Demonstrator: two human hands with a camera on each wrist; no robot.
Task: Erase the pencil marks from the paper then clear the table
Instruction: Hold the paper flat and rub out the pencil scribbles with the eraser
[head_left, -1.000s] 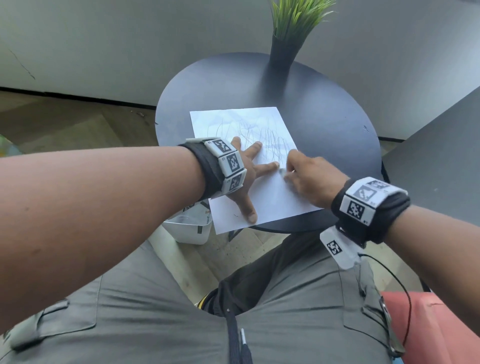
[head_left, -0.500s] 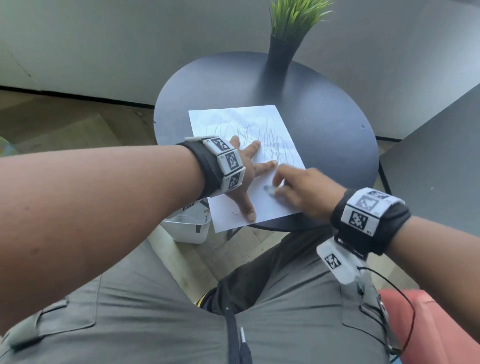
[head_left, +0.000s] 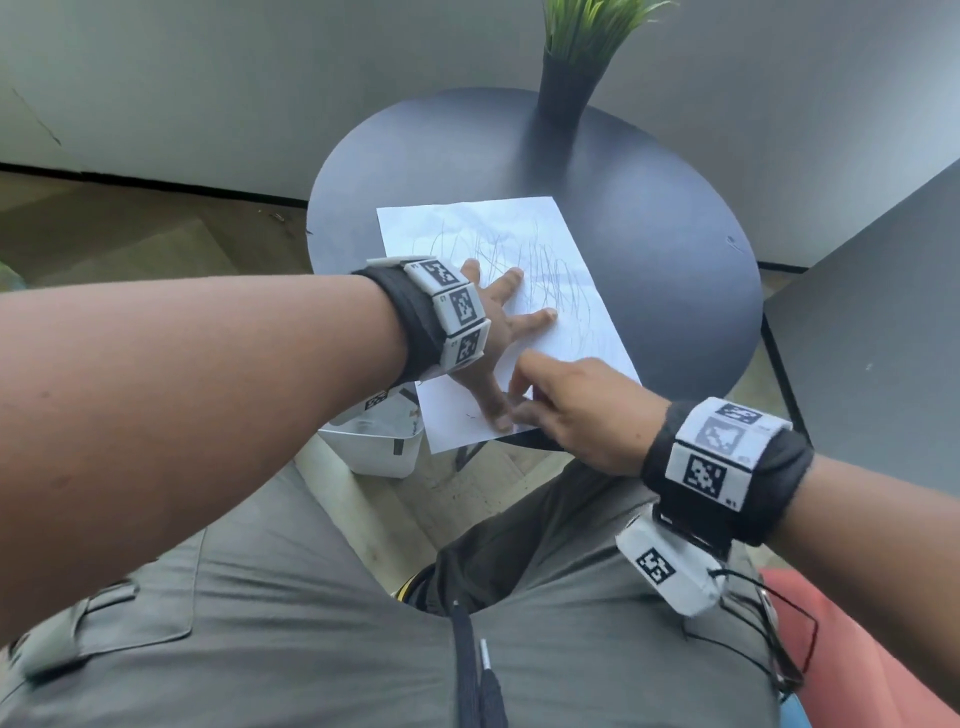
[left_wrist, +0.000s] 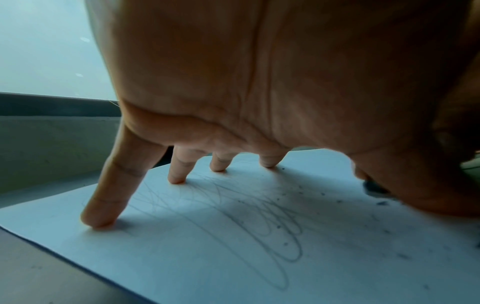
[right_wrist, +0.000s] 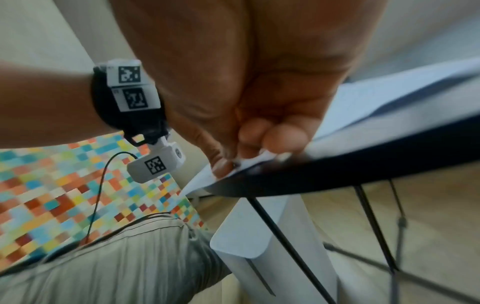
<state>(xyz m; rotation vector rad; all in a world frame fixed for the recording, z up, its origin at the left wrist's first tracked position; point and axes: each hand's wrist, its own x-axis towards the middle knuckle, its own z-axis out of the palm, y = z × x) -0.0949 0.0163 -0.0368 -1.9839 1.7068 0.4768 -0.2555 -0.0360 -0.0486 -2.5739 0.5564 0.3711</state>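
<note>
The paper (head_left: 498, 312) lies flat on the round table (head_left: 649, 291), its near corner overhanging the table edge toward the person. The left hand (head_left: 493, 338) is spread on the sheet with straight fingers, fingertips (left_wrist: 97, 221) pressing it down; it grips nothing. Pencil marks (left_wrist: 259, 222) run under and beyond that hand, and dark crumbs (left_wrist: 322, 194) lie scattered toward its thumb side.

The right hand (head_left: 566, 410) sits at the near edge of the sheet, just beside the left thumb, fingers curled down. A small grey object, probably the eraser (left_wrist: 374, 188), shows at its tips in the left wrist view; whether the hand actually pinches it cannot be told. The right wrist view is blurred.

Handling assessment: the sheet is thin, light and limp, and likely to slide or buckle on the smooth tabletop under rubbing. It is best pinned flat close to the rubbed area, as the left hand does now. The overhanging corner creases easily. Many marks remain; erasing appears unfinished.

A plant (head_left: 576, 57) stands beyond both hands; a white bin (head_left: 374, 447) sits below the left wrist.
</note>
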